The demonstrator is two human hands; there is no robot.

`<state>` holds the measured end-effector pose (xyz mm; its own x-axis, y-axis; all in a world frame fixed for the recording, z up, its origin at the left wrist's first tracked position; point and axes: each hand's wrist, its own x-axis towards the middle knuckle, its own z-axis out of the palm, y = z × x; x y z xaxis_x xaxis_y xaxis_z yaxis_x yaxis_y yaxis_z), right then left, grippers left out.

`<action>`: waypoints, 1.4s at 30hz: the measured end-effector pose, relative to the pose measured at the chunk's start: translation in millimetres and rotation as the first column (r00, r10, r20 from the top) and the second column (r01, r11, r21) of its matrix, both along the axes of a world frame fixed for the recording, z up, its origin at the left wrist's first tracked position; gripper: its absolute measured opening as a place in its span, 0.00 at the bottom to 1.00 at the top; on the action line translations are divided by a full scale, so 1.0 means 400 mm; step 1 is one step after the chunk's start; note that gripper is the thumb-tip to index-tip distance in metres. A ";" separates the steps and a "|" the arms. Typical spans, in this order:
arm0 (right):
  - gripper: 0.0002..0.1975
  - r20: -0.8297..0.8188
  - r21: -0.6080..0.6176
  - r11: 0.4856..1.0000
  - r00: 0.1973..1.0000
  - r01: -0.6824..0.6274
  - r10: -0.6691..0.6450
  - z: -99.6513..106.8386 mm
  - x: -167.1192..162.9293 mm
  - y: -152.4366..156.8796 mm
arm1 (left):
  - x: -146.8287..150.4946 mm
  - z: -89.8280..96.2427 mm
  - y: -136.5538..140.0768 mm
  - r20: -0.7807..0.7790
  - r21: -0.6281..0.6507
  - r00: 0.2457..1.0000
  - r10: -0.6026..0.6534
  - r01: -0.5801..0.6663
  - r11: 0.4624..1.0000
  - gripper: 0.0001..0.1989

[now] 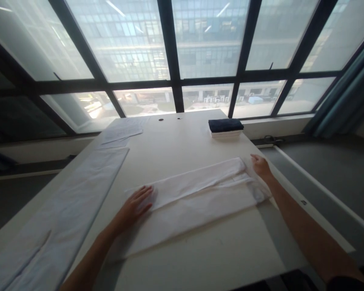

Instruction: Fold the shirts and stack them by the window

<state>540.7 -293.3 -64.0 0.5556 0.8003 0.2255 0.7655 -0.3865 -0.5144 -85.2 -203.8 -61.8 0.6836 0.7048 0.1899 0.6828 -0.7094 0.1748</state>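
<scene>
A white cloth garment [197, 202], folded into a long strip, lies slantwise across the white table in front of me. Its exact kind cannot be made out. My left hand [141, 202] rests flat on the garment's left end, fingers stretched out. At the right end, the cloth is crumpled and a little blurred. There my right hand [261, 165] has its fingers curled together at the garment's far right corner, seemingly pinching the edge; the fingertips partly hide the grip.
A dark blue folded cloth [226, 125] sits on white folded cloths [226, 134] at the table's far right. Along the left side lies a long white fabric piece [69, 206], with papers or thin sheets [121, 131] beyond it. Windows stand behind the table [176, 141].
</scene>
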 end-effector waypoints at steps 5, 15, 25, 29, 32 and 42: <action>0.22 0.107 0.176 0.925 0.941 -0.337 0.322 0.005 -0.096 -0.080 | -0.053 0.049 -0.056 -0.063 -0.042 0.985 -0.162 0.159 0.986 0.23; 0.11 0.361 -0.018 0.782 0.725 -0.624 0.587 0.001 -0.279 -0.069 | -0.119 0.025 -0.074 0.020 0.005 0.998 -0.059 0.059 0.998 0.21; 0.10 0.461 0.193 0.745 0.729 -0.639 0.506 0.025 -0.299 -0.059 | -0.134 -0.011 -0.081 0.131 0.135 0.991 0.026 -0.044 0.990 0.23; 0.08 0.419 0.120 0.677 0.655 -0.726 0.628 0.022 -0.294 -0.073 | -0.136 -0.007 -0.082 0.078 0.131 0.996 0.054 -0.064 0.989 0.24; 0.07 0.349 0.057 0.639 0.615 -0.767 0.707 0.016 -0.286 -0.084 | -0.148 0.006 -0.076 -0.053 0.060 0.997 0.050 -0.047 0.997 0.23; 0.22 0.207 0.023 0.826 0.811 -0.564 0.548 0.028 -0.408 0.074 | 0.170 0.135 -0.084 -0.066 -0.041 0.997 0.042 -0.044 0.998 0.26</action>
